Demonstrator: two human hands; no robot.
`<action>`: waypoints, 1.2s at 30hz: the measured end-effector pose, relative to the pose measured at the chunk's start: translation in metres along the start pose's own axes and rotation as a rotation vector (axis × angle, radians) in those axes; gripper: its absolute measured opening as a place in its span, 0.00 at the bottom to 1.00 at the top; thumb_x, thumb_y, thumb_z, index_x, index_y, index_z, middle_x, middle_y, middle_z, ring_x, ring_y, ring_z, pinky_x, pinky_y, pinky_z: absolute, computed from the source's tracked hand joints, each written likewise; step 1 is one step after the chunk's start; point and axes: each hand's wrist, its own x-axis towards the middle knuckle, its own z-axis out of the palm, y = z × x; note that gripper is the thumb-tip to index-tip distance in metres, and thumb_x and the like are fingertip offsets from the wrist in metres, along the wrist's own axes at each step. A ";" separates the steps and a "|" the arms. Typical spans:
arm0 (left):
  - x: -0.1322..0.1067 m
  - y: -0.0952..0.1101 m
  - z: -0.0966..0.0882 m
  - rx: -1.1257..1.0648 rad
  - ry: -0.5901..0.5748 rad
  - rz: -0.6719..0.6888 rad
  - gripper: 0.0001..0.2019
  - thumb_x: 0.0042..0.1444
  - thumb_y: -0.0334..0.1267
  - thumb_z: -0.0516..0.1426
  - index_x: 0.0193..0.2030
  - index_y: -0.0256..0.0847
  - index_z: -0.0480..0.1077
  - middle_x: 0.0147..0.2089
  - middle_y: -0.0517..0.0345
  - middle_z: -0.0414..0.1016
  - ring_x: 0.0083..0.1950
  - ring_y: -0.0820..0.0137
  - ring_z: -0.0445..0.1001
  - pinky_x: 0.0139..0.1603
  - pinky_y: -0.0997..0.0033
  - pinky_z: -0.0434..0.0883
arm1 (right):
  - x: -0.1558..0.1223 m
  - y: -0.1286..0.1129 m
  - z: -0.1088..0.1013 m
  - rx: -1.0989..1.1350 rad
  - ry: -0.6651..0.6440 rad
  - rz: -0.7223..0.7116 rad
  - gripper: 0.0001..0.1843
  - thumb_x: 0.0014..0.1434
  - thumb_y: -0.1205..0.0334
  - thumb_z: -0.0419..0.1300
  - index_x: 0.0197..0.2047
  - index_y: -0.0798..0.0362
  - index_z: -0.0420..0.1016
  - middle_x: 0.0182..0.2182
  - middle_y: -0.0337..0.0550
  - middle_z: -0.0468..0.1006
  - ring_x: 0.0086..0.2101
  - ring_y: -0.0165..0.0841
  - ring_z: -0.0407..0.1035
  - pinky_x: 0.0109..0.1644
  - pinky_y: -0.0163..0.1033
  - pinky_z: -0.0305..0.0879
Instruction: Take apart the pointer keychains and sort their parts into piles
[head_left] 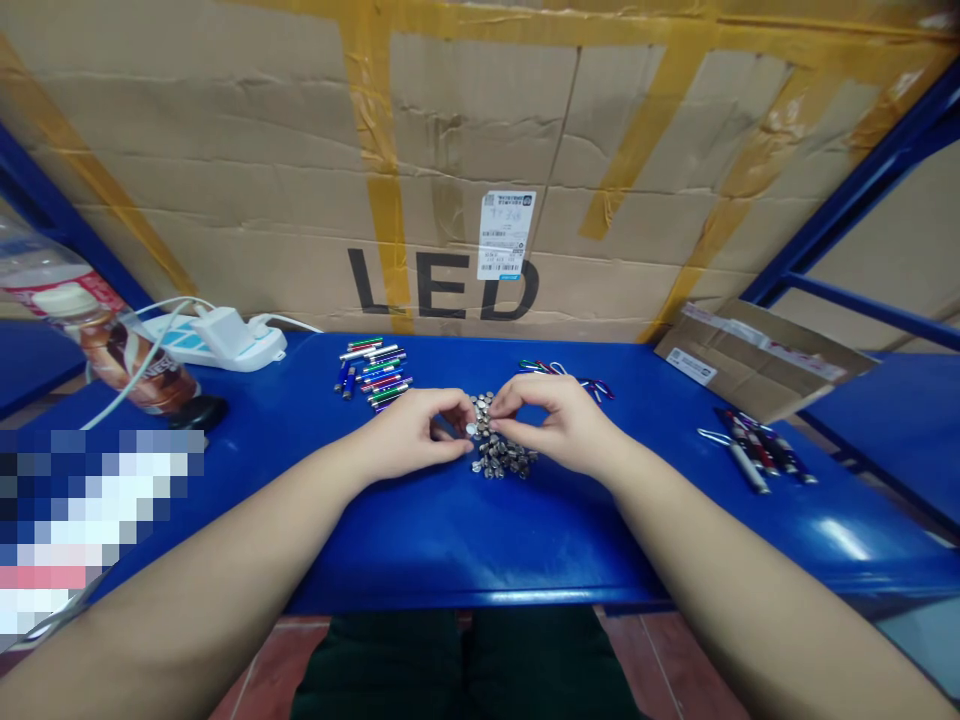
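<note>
A loose pile of small silver button cells lies on the blue table in front of me. My left hand is curled at the pile's left side, with a pale round button cell between its thumb and fingertips. From the right, my right hand reaches in with thumb and index finger nearly together among the upper cells; it seems to pinch one, though its fingertips partly cover it. Behind my left hand lie several short metallic tubes in green, red, blue and silver. Coloured carabiner clips lie behind my right hand.
A bottle and a white power strip stand at the left. Small pen-like torches with straps lie at the right, near a small carton. A large taped cardboard box walls off the back.
</note>
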 end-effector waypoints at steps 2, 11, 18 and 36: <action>0.000 0.000 0.000 0.006 -0.007 0.007 0.09 0.56 0.37 0.65 0.43 0.40 0.74 0.42 0.57 0.78 0.44 0.67 0.79 0.45 0.66 0.81 | 0.001 -0.005 0.005 0.010 -0.022 -0.062 0.04 0.64 0.66 0.66 0.35 0.52 0.78 0.35 0.43 0.83 0.38 0.35 0.78 0.45 0.41 0.73; 0.001 -0.002 0.000 0.031 -0.012 -0.007 0.09 0.57 0.39 0.66 0.42 0.40 0.75 0.40 0.56 0.81 0.41 0.67 0.81 0.42 0.69 0.79 | 0.001 -0.004 0.009 -0.102 -0.128 -0.108 0.03 0.67 0.66 0.64 0.40 0.52 0.81 0.39 0.46 0.81 0.40 0.35 0.77 0.46 0.40 0.73; 0.002 -0.001 0.000 0.031 -0.006 -0.029 0.10 0.56 0.41 0.67 0.40 0.40 0.74 0.38 0.58 0.80 0.40 0.68 0.80 0.40 0.70 0.77 | 0.000 -0.007 0.010 -0.129 -0.190 -0.090 0.04 0.67 0.67 0.63 0.41 0.53 0.80 0.40 0.47 0.79 0.41 0.34 0.75 0.47 0.39 0.72; -0.003 0.002 -0.007 0.141 0.026 0.008 0.07 0.63 0.42 0.62 0.44 0.42 0.72 0.44 0.55 0.78 0.45 0.66 0.79 0.45 0.66 0.77 | -0.021 0.031 -0.070 -0.566 -0.228 0.608 0.08 0.58 0.70 0.62 0.37 0.51 0.83 0.33 0.40 0.84 0.32 0.34 0.76 0.36 0.37 0.67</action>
